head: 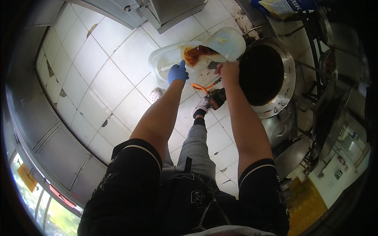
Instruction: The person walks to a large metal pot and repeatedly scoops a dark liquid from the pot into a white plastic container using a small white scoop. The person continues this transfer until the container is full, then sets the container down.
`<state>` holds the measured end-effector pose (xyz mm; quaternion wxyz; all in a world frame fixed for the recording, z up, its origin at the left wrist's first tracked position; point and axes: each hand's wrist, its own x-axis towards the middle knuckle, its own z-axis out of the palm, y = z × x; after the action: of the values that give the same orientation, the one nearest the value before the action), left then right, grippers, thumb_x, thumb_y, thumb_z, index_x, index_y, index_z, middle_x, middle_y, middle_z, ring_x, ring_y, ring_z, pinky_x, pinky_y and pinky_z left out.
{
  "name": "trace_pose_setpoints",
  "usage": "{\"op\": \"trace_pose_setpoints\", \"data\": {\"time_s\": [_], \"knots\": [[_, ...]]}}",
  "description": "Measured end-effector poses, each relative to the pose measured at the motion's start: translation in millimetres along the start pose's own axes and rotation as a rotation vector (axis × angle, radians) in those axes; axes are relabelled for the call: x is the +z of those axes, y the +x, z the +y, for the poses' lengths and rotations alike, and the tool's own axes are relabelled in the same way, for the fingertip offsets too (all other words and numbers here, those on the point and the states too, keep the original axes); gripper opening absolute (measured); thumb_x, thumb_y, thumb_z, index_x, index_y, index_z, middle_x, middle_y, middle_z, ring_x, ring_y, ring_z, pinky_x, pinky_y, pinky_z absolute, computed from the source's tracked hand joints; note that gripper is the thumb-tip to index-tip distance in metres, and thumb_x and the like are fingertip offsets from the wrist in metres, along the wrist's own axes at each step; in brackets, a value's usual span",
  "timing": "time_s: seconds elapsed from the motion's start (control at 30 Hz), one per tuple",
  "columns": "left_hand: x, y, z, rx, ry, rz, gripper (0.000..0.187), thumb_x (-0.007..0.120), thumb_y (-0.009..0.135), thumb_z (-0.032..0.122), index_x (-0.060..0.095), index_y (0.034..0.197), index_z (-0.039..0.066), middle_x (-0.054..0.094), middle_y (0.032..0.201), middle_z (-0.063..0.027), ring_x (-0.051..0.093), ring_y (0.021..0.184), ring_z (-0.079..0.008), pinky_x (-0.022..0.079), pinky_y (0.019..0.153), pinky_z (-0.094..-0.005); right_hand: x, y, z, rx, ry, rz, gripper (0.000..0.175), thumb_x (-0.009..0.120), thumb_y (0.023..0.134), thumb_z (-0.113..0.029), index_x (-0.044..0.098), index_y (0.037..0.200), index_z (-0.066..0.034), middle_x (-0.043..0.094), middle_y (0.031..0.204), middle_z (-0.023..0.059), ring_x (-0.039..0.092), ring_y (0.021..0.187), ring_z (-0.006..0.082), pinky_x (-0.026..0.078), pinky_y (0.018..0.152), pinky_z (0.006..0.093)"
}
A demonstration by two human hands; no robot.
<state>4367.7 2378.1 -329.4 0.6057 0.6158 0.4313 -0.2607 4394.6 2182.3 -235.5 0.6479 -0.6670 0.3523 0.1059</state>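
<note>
My left hand, in a blue glove, has its fingers curled and its thumb at the lower rim of a tilted translucent plastic container. Red-brown sauce lies inside near its mouth. Beneath and to the left is a larger translucent tub on the floor. A pale bar extends left from the glove. My bare right hand grips a grey flat object below the container; most of that object is hidden. Just right of this hand stands a wide metal pot holding dark liquid.
An orange hose runs to a rusty metal block beside my shoe. More pans and metal racks line the right. A grey cabinet stands ahead, with steel cabinets along the left. Some floor tiles are chipped.
</note>
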Motion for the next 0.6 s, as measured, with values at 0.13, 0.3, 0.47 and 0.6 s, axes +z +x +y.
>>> {"op": "trace_pose_setpoints", "data": {"time_s": [0.13, 0.3, 0.47, 0.6], "knots": [[4.8, -5.1, -1.3, 0.058, 0.003, 0.000, 0.046, 0.062, 0.098, 0.048, 0.064, 0.095, 0.002, 0.067, 0.075, -0.0087, 0.064, 0.057, -0.0178, 0.047, 0.052, -0.0303, 2.9, -3.9, 5.7, -0.044, -0.027, 0.018, 0.017, 0.043, 0.089, 0.003, 0.052, 0.103, 0.0045, 0.060, 0.072, 0.0120, 0.059, 0.046, 0.0226, 0.043, 0.042, 0.0319], [3.0, -4.2, 6.0, 0.109, 0.019, -0.009, 0.046, 0.063, 0.098, 0.043, 0.067, 0.096, -0.003, 0.070, 0.077, -0.0127, 0.067, 0.061, -0.0182, 0.055, 0.060, -0.0322, 11.6, -10.2, 15.0, -0.124, -0.041, 0.019, 0.035, 0.045, 0.083, 0.011, 0.043, 0.118, 0.0063, 0.063, 0.086, 0.0172, 0.061, 0.048, 0.0246, 0.053, 0.045, 0.0313], [-1.4, -9.1, 9.2, 0.132, 0.018, -0.047, 0.046, 0.062, 0.098, 0.043, 0.067, 0.102, -0.003, 0.071, 0.080, -0.0117, 0.068, 0.065, -0.0174, 0.054, 0.064, -0.0313, 20.8, -12.9, 18.7, -0.150, -0.294, 0.041, 0.055, 0.051, 0.081, 0.013, 0.033, 0.133, 0.0054, 0.063, 0.107, 0.0222, 0.068, 0.060, 0.0279, 0.057, 0.048, 0.0324], [-3.2, -13.6, 4.3, 0.131, -0.021, -0.151, 0.047, 0.061, 0.099, 0.042, 0.066, 0.113, -0.002, 0.071, 0.088, -0.0101, 0.067, 0.069, -0.0170, 0.051, 0.065, -0.0297, 14.1, -4.1, 36.1, -0.373, -0.530, 0.074, 0.057, 0.054, 0.086, 0.011, 0.032, 0.138, 0.0031, 0.063, 0.115, 0.0249, 0.072, 0.087, 0.0333, 0.061, 0.061, 0.0373]]}}
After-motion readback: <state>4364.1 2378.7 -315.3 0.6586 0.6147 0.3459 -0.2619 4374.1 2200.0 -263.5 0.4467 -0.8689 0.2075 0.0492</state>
